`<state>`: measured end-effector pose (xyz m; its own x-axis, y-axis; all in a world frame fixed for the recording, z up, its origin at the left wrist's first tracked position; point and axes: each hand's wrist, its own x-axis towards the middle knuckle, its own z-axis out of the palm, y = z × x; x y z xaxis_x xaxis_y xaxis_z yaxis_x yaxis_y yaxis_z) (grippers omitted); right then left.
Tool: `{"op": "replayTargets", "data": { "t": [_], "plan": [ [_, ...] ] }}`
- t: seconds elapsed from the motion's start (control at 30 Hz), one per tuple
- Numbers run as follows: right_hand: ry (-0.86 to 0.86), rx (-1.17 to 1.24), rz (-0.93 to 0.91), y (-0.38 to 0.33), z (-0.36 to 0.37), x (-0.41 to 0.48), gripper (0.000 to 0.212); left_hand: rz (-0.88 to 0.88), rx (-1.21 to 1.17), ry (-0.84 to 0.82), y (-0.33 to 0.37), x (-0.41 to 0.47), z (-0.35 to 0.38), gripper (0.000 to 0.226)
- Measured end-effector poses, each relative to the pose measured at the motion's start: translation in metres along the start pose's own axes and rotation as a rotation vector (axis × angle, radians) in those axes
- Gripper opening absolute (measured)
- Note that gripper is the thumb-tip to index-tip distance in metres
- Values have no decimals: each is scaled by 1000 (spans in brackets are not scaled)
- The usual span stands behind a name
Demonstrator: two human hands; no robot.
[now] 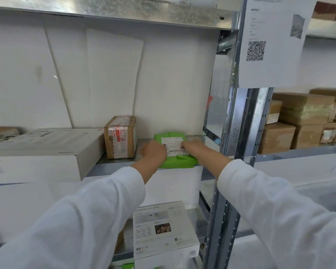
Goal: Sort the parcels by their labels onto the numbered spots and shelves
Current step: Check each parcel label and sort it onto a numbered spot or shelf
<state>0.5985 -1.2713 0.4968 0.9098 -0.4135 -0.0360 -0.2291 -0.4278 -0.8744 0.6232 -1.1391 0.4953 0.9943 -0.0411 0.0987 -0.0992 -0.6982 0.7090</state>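
A flat green parcel (pixel 177 162) with a white barcode label lies on the metal shelf (pixel 114 162) at chest height, near its right end. My left hand (pixel 153 151) rests on the parcel's left side and my right hand (pixel 192 146) on its right side, both gripping it. Part of the label shows between the hands. A small brown taped carton (pixel 120 136) stands upright just left of the green parcel, a narrow gap apart. Both arms wear white sleeves.
A large white box (pixel 41 152) fills the shelf's left part. Below, a white printed box (pixel 163 228) sits on a lower shelf. A steel upright (pixel 235 117) bounds the bay on the right, with a QR-code sheet (pixel 270 41). Brown cartons (pixel 299 121) fill the neighbouring bay.
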Motion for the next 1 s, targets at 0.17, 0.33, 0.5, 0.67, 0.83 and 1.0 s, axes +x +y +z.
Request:
{"op": "replayTargets", "data": {
  "t": [0.17,0.33,0.5,0.67,0.83,1.0],
  "plan": [
    [16,200,-47,10,5,-18,27,-70,-534,25,-16,8,12,25],
    [59,363,-126,5,7,-32,28,-34,-748,-22,-17,-2,5,22],
    [24,508,-158,6,14,-58,25,79,-782,45,-29,-22,-10,30],
    [-24,595,-324,16,14,-98,37,174,-910,-29,-54,-67,-41,18],
    [-49,631,-411,27,46,-129,49,81,-1035,54,-85,-102,-50,24],
    [-118,573,-433,41,88,-172,47,42,-1041,185,-129,-149,-71,22]
  ]
}}
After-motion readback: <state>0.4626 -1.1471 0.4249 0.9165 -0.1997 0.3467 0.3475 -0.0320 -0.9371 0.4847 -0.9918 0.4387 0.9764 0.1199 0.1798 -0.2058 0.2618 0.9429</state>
